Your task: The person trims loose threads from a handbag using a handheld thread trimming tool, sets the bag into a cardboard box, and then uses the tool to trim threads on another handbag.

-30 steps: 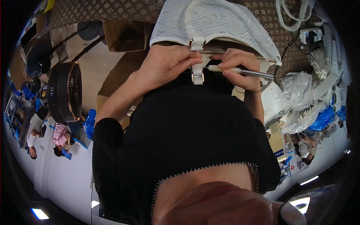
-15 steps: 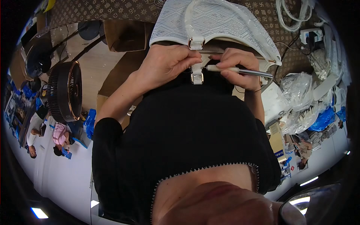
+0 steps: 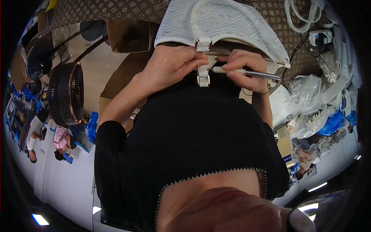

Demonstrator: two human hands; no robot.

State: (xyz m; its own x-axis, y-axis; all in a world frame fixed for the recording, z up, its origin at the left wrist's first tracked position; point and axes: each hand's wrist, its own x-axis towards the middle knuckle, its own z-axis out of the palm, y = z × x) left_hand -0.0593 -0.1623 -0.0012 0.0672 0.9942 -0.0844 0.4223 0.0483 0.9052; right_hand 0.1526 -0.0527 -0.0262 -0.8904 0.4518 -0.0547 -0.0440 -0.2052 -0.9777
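A white handbag with a woven diamond pattern lies in front of me, its zipped opening toward my body. Below the opening hangs a white strap tab with a gold-toned ring at its lower end. The fingers of my left hand are pinched closed at the upper part of this tab. Between the fingers of my right hand is a pen-shaped tool with a pale grip and a silver end. Its tip points left and meets the tab's edge; whether they touch is hard to tell.
A black fan stands at the left, near an open cardboard box. Clear plastic bags and a white socket block lie at the right on the patterned brown cloth. Other people sit farther off on both sides.
Both hands and the tool stay almost in place, with the bag shifted very slightly. At the lower right, a person in the background has changed posture.
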